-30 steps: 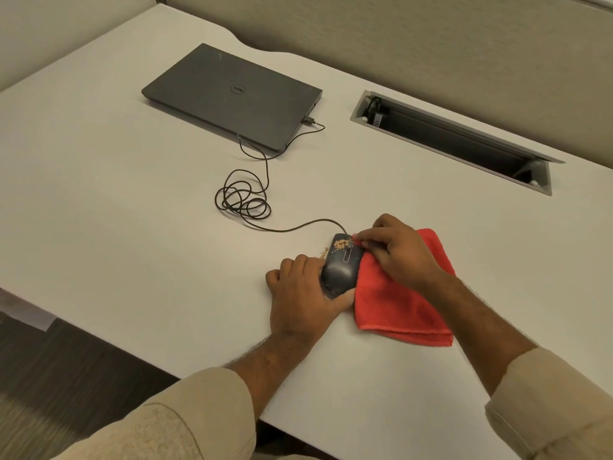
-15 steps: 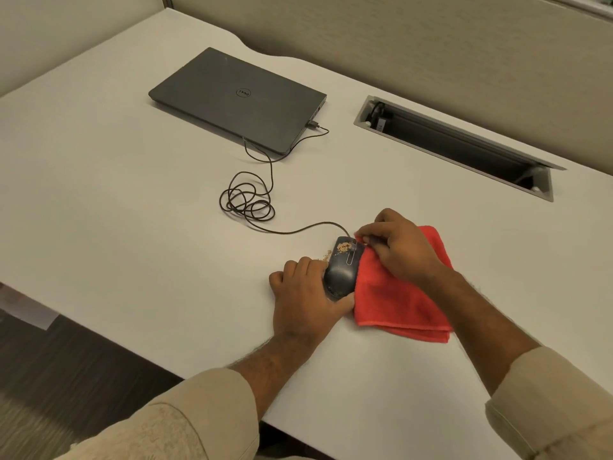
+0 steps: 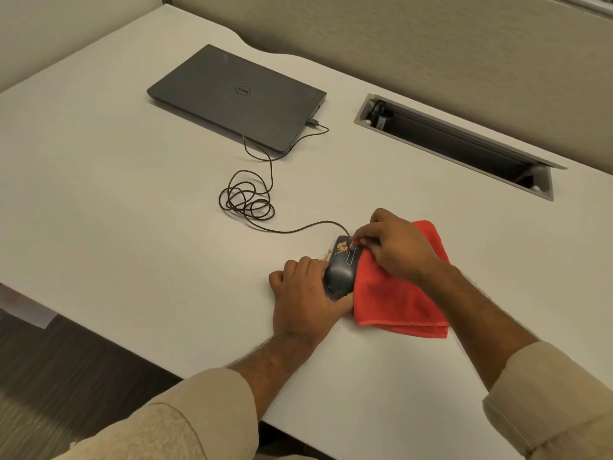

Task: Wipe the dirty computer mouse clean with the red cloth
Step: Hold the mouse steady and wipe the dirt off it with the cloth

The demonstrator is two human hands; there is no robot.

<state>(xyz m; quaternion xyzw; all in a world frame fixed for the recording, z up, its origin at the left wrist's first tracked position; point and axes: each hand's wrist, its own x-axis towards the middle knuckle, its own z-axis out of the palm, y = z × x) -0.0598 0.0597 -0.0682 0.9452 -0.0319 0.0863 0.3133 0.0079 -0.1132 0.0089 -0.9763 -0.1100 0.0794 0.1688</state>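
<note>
A closed grey laptop (image 3: 237, 97) lies flat on the far left part of the white tabletop (image 3: 99, 194). A thin black cord (image 3: 252, 200) is plugged into its right side, makes a messy bunch of loops, and then runs over to the mouse.

The left hand (image 3: 306, 298) holds the dark mouse (image 3: 340, 268) from its left side. Its fingers (image 3: 292, 268) are curled on the tabletop beside the mouse, and the thumb presses on the near end. The mouse sits on the tabletop close to the near edge. It has tan crumbs (image 3: 342, 247) on its front part, and a few more crumbs lie on the tabletop just to its left.

The red cloth (image 3: 398, 293) lies folded right beside the mouse, touching its right side (one edge comes up over the mouse a little). The right hand (image 3: 396, 247) rests on top of the cloth. Its fingers (image 3: 363, 234) are bent and pinch the corner of the cloth at the front of the mouse, next to the crumbs.

Far back on the right, a long grey slot (image 3: 457, 144) is set into the tabletop, with its lid open.
</note>
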